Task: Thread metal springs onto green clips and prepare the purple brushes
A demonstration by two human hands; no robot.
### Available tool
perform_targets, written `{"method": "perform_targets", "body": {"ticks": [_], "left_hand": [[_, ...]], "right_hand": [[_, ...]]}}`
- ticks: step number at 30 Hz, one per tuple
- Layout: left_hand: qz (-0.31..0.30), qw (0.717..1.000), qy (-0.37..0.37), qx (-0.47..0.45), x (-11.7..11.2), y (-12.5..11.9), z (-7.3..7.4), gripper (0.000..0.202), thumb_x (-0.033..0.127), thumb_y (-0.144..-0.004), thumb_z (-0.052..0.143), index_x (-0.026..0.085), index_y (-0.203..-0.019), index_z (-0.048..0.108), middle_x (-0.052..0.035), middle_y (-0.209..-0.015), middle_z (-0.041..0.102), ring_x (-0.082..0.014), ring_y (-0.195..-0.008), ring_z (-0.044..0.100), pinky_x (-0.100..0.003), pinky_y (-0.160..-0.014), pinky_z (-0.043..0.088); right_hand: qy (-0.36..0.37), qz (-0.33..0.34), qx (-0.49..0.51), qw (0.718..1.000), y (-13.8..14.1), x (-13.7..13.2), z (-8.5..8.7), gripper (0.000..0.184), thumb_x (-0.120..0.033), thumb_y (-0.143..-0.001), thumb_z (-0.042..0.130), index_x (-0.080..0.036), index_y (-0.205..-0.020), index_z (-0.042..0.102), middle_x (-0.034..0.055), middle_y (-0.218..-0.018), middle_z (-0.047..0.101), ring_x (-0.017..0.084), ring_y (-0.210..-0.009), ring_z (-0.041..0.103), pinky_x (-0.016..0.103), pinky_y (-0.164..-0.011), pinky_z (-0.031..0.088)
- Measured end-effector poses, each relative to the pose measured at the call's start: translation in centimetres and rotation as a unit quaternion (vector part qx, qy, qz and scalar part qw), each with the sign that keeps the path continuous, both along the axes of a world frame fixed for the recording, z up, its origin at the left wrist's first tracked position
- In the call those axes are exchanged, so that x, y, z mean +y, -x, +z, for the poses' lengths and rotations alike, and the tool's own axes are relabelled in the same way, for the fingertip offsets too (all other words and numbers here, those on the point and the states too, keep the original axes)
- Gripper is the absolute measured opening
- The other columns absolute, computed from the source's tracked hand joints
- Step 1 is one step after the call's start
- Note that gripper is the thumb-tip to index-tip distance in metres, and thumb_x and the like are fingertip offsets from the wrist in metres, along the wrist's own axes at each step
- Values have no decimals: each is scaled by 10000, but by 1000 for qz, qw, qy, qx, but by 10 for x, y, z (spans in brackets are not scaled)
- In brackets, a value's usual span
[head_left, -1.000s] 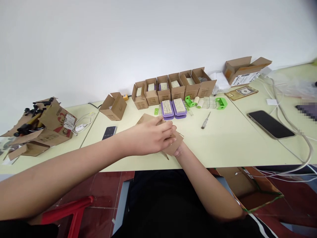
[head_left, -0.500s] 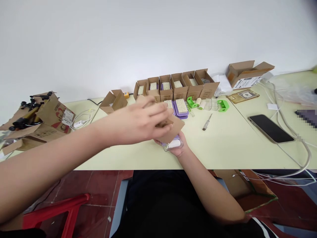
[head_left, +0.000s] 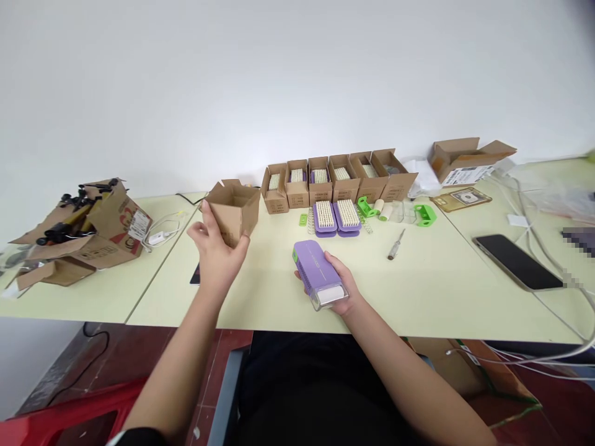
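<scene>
My left hand [head_left: 214, 246] grips a small open cardboard box [head_left: 233, 210] at the table's middle left, fingers wrapped round its side. My right hand [head_left: 343, 291] holds a purple brush-like device [head_left: 318, 271] with a clear end, near the table's front edge. Two purple brushes with white bristles [head_left: 335, 217] lie bristles up just beyond. Behind them stands a row of several small open boxes [head_left: 339, 176] with brushes inside.
Green plastic parts [head_left: 424, 214], white rollers and a small screwdriver [head_left: 396, 244] lie right of the brushes. A black phone [head_left: 517, 261] and white cables sit at right. A torn box of black parts [head_left: 88, 223] is at far left. Another phone [head_left: 195, 274] lies partly under my left wrist.
My left hand has moved left and now grips the small box. The cardboard piece it held over the purple device is gone from my right hand, leaving the device uncovered.
</scene>
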State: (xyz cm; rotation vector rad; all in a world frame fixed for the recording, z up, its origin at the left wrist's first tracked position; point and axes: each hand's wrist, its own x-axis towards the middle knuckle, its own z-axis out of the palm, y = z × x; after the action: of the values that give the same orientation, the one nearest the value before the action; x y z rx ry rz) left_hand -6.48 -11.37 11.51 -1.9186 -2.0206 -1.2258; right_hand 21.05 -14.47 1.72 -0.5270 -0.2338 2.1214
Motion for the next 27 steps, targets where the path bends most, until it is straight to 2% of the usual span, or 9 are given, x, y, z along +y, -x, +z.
{"method": "perform_targets", "body": {"ticks": [4, 8, 10, 13, 15, 17, 20, 24, 27], "left_hand": [[19, 998, 42, -42, 12, 2, -60, 1232, 522, -843, 769, 250, -1729, -43, -189, -1398, 316, -412, -1392, 430, -643, -1175, 407], [52, 997, 32, -37, 35, 4, -88, 1271, 648, -857, 737, 143, -1716, -52, -293, -1521, 295, -471, -1476, 326, -680, -1207, 311], [79, 996, 36, -26, 41, 4, -93, 1270, 694, -862, 711, 115, -1710, -36, -332, -1605, 226, -514, -1512, 256, -718, -1208, 254], [90, 996, 23, -9, 36, 6, -97, 1195, 696, -853, 724, 148, -1702, 85, -308, -1640, 224, -523, -1521, 247, -716, -1206, 251], [65, 997, 15, -46, 28, 10, -100, 1068, 661, -862, 737, 178, -1653, 205, -275, -1558, 343, -454, -1429, 424, -630, -1152, 393], [14, 991, 38, -128, 24, 14, -104, 883, 630, -888, 724, 200, -1543, 315, -207, -1384, 489, -329, -1162, 627, -492, -971, 546], [-69, 972, 84, -206, 38, 21, -111, 637, 586, -918, 709, 215, -1349, 423, -94, -1120, 593, -215, -904, 664, -361, -804, 570], [-100, 966, 106, -213, 83, 26, -116, 637, 533, -931, 703, 199, -1404, 440, -149, -1261, 610, -245, -1021, 686, -398, -888, 575], [-114, 969, 116, -187, 120, 28, -119, 724, 479, -940, 701, 182, -1533, 411, -209, -1502, 524, -308, -1302, 605, -478, -1108, 491]], "right_hand": [[-8, -2, -32, 999, 5, 1, 0, 498, -502, -1010, 599, -224, -1423, 575, 129, -1281, 761, 327, -1019, 792, 414, -649, 668], [-4, -8, -39, 999, 7, 0, -1, 496, -507, -1004, 610, -229, -1414, 582, 128, -1306, 751, 331, -1046, 786, 419, -669, 669], [9, -10, -43, 999, 7, -1, -1, 506, -522, -997, 623, -238, -1414, 586, 121, -1322, 745, 341, -1073, 780, 434, -693, 672], [9, -14, -49, 999, 8, -2, -2, 516, -534, -995, 626, -245, -1421, 584, 121, -1330, 742, 346, -1095, 775, 447, -715, 676], [1, -14, -51, 999, 9, -2, -3, 519, -528, -1000, 621, -231, -1424, 581, 133, -1329, 742, 340, -1105, 773, 452, -738, 680], [-6, -15, -56, 998, 12, -2, -3, 522, -523, -1001, 624, -217, -1423, 583, 143, -1324, 744, 337, -1113, 771, 461, -768, 683], [-9, -12, -69, 997, 15, -2, -3, 529, -531, -1001, 630, -203, -1415, 595, 153, -1302, 753, 338, -1119, 770, 478, -806, 684], [-8, -3, -81, 997, 17, -4, -3, 524, -520, -1024, 594, -166, -1409, 613, 184, -1298, 752, 342, -1142, 763, 470, -821, 682], [-19, -3, -83, 996, 16, -4, -4, 536, -521, -1032, 577, -153, -1419, 613, 195, -1304, 748, 348, -1168, 753, 471, -832, 677]]}}
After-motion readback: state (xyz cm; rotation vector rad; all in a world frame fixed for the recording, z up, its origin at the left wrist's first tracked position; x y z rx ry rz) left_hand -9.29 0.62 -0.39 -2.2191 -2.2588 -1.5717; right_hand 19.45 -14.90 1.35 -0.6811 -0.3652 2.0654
